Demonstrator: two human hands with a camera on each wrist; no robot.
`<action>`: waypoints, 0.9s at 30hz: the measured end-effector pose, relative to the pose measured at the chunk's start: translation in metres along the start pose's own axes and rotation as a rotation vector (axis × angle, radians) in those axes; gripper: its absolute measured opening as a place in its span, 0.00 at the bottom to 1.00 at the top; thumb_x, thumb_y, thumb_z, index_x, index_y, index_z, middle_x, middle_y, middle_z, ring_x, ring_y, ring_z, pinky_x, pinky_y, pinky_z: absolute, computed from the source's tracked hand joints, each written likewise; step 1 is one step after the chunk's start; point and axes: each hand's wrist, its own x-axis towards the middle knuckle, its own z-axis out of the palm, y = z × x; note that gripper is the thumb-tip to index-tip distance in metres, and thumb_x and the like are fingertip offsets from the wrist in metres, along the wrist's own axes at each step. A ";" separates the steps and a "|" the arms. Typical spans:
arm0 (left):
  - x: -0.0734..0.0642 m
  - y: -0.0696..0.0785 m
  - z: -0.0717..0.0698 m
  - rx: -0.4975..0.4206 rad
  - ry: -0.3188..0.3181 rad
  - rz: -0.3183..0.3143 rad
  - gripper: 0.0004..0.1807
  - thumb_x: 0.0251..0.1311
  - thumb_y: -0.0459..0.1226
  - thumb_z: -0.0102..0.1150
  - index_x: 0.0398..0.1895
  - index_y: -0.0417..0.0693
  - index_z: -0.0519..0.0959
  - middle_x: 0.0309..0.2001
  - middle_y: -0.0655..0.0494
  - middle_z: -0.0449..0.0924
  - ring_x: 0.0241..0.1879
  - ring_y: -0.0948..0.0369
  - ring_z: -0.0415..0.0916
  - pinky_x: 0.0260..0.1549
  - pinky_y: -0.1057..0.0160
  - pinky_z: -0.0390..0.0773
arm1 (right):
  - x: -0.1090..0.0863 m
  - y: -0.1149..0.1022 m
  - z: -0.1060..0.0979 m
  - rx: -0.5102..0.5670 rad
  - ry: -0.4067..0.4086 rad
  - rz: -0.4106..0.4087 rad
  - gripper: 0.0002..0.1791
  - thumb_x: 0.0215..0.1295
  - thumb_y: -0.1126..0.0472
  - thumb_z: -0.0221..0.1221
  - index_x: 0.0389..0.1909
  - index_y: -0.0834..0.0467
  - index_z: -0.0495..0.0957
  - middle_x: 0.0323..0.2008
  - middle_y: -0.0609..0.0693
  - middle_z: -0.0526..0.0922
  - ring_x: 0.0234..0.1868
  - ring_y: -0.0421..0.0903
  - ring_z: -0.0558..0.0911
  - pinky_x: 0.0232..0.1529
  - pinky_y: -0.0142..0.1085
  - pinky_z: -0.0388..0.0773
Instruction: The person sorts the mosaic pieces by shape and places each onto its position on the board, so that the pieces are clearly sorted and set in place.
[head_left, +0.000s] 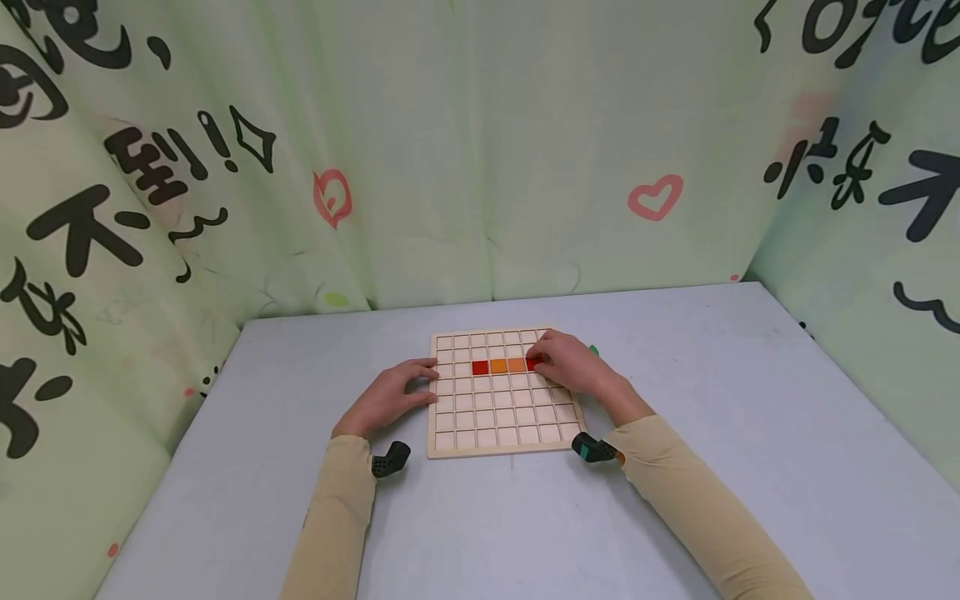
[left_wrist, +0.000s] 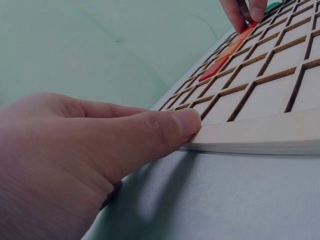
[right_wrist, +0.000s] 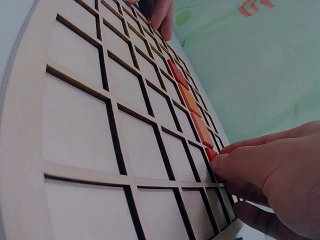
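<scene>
A wooden grid board [head_left: 506, 452] lies on the table, with square cells in raised slats. Along one row sit a red tile [head_left: 480, 367] and two orange tiles [head_left: 498, 366]. At the right end of that row, my right hand [head_left: 568, 360] pinches another red tile [right_wrist: 210, 153] between thumb and fingers, at a cell. My left hand [head_left: 386, 398] rests against the board's left edge, its thumb [left_wrist: 186, 122] touching the rim and its fingers extended beside it. Something green [head_left: 594, 350] shows behind the right hand, mostly hidden.
The pale table [head_left: 480, 525] extends around the board on every side. Printed curtains [head_left: 495, 167] stand at its back and sides. A black wrist device [head_left: 391, 459] sits at the left wrist, another [head_left: 592, 447] at the right, close to the board's lower right corner.
</scene>
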 end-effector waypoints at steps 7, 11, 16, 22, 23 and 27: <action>0.001 0.000 0.001 0.005 0.000 -0.005 0.23 0.61 0.43 0.66 0.57 0.46 0.78 0.70 0.55 0.66 0.71 0.53 0.59 0.70 0.53 0.62 | -0.001 0.002 0.001 0.007 0.007 -0.017 0.12 0.65 0.68 0.60 0.48 0.66 0.82 0.43 0.56 0.79 0.43 0.51 0.78 0.47 0.44 0.79; 0.001 0.000 0.001 0.005 0.000 -0.004 0.22 0.61 0.43 0.66 0.57 0.45 0.78 0.70 0.55 0.66 0.71 0.53 0.59 0.70 0.53 0.62 | 0.000 0.002 0.001 0.001 0.012 -0.029 0.12 0.65 0.69 0.60 0.48 0.66 0.82 0.43 0.56 0.79 0.43 0.51 0.77 0.47 0.44 0.79; 0.001 0.000 0.000 0.009 0.004 0.002 0.22 0.61 0.43 0.66 0.57 0.45 0.79 0.70 0.54 0.67 0.71 0.53 0.59 0.70 0.52 0.61 | -0.001 0.001 0.001 0.006 0.018 -0.036 0.12 0.65 0.68 0.60 0.48 0.67 0.82 0.43 0.57 0.79 0.44 0.52 0.78 0.47 0.45 0.79; 0.001 -0.001 0.000 0.005 0.002 -0.005 0.22 0.61 0.43 0.66 0.57 0.45 0.79 0.70 0.55 0.66 0.71 0.53 0.58 0.70 0.52 0.61 | -0.001 0.001 0.001 0.003 0.018 -0.042 0.11 0.66 0.68 0.60 0.47 0.66 0.82 0.44 0.57 0.80 0.45 0.52 0.78 0.48 0.45 0.79; 0.001 -0.001 0.000 0.004 0.002 -0.006 0.22 0.61 0.43 0.66 0.57 0.45 0.78 0.70 0.55 0.66 0.71 0.53 0.58 0.70 0.52 0.61 | -0.001 0.001 0.001 0.001 0.017 -0.039 0.11 0.66 0.68 0.60 0.48 0.66 0.82 0.44 0.57 0.80 0.45 0.52 0.78 0.48 0.46 0.79; 0.001 -0.001 0.001 0.002 0.000 -0.006 0.22 0.61 0.43 0.66 0.57 0.46 0.78 0.70 0.55 0.66 0.71 0.53 0.58 0.70 0.52 0.61 | -0.001 0.001 0.001 0.001 0.016 -0.030 0.12 0.66 0.67 0.60 0.48 0.66 0.82 0.44 0.57 0.80 0.45 0.52 0.78 0.49 0.46 0.79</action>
